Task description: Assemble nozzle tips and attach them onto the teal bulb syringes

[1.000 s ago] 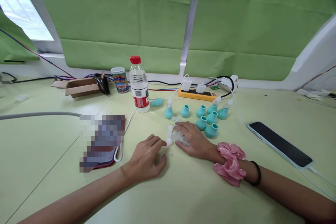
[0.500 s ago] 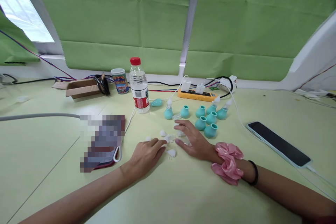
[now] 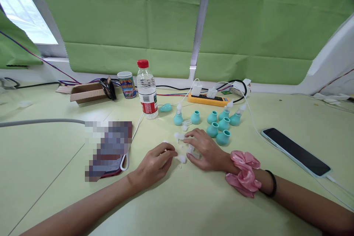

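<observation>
My left hand (image 3: 156, 162) is closed in a pinch, its thumb and forefinger on the narrow end of a small white nozzle tip (image 3: 181, 159). Lying low over the table, my right hand (image 3: 204, 149) has its fingers apart, curved around clear plastic tube pieces (image 3: 195, 153). Its fingertips reach another white tip (image 3: 178, 136); whether they touch it I cannot tell. Behind it lie a clear tube (image 3: 187, 122) and a white piece (image 3: 184, 128). Several open turquoise rubber bulbs (image 3: 222, 138) stand beyond my right hand. Some, like one bulb (image 3: 178, 118), carry a clear tube and white tip.
A water bottle (image 3: 147, 96), a can (image 3: 127, 85) and a cardboard box (image 3: 88, 92) stand toward the back. An orange power strip (image 3: 209, 99) holds white chargers. One phone (image 3: 295, 151) lies right, a partly blurred phone (image 3: 117, 147) left. A turquoise bulb (image 3: 165, 107) lies sideways.
My left hand has lifted slightly and pinched at the white tip. My right hand has shifted a little right, and the small white and clear pieces between the hands have been moved apart.
</observation>
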Tool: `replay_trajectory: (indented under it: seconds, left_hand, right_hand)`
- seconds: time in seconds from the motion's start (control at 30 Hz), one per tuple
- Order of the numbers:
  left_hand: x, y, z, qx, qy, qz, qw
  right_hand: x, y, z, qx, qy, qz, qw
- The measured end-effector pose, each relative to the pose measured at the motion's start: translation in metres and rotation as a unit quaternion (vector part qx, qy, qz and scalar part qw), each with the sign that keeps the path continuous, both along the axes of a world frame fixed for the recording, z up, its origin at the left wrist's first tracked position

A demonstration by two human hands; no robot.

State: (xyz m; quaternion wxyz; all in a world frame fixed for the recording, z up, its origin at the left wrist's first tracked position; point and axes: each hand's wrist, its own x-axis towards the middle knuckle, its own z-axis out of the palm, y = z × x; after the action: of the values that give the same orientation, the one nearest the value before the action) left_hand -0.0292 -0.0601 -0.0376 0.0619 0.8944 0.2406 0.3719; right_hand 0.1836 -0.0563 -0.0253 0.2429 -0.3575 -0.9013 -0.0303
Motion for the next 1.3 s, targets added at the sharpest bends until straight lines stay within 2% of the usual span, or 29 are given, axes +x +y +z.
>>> replay_trajectory:
  seconds: [0.07, 0.17, 0.23, 0.37, 0.47, 0.53, 0.67, 0.73, 0.83, 0.93, 1.03, 1.1, 1.2, 1.3]
  left_hand:
    - [0.001, -0.007, 0.003, 0.041, 0.045, -0.018, 0.998]
    - [0.007, -0.019, 0.006, 0.102, 0.150, -0.083, 0.980]
    - [0.011, -0.023, 0.005, 0.090, 0.169, -0.075, 0.979]
    - [0.018, -0.011, -0.002, 0.029, 0.136, 0.010, 0.990]
    - [0.019, 0.003, -0.006, 0.018, 0.116, 0.049, 0.992]
    - [0.019, 0.010, -0.007, 0.014, 0.097, 0.063, 0.993]
    - [0.016, 0.010, -0.007, 0.017, 0.030, 0.032, 0.999]
    - [0.016, 0.006, -0.006, 0.004, -0.016, 0.000, 1.000]
    - [0.017, 0.000, -0.003, -0.048, -0.080, -0.023, 0.995]
    - [0.020, -0.004, -0.002, -0.077, -0.062, -0.052, 0.994]
    - [0.022, -0.005, -0.004, -0.060, 0.017, -0.072, 0.995]
    - [0.023, -0.002, -0.006, -0.077, 0.030, -0.040, 0.996]
    - [0.022, 0.003, -0.004, -0.151, -0.015, 0.032, 0.988]
    - [0.022, 0.004, 0.000, -0.205, -0.045, 0.061, 0.976]
  right_hand:
    - [0.002, -0.001, 0.001, 0.012, -0.004, 0.018, 1.000]
    - [0.003, -0.001, 0.001, 0.023, -0.065, 0.042, 0.997]
    - [0.003, 0.001, -0.002, 0.038, -0.107, 0.041, 0.993]
    - [0.004, 0.007, -0.009, 0.088, -0.082, -0.003, 0.993]
    - [0.009, 0.009, -0.010, 0.110, -0.035, -0.035, 0.993]
    - [0.013, 0.008, -0.008, 0.109, -0.052, -0.040, 0.992]
    - [0.016, 0.003, -0.003, 0.092, -0.167, -0.031, 0.981]
    - [0.016, 0.002, -0.005, 0.106, -0.186, -0.044, 0.976]
    - [0.013, 0.003, -0.011, 0.151, -0.158, -0.054, 0.974]
    - [0.009, 0.008, -0.017, 0.185, -0.075, -0.042, 0.979]
    - [0.003, 0.011, -0.018, 0.142, 0.038, -0.029, 0.989]
    - [0.000, 0.010, -0.016, 0.095, 0.081, -0.018, 0.992]
    - [0.002, 0.003, -0.010, 0.053, 0.071, 0.012, 0.996]
    - [0.008, -0.007, -0.004, 0.024, 0.045, 0.046, 0.998]
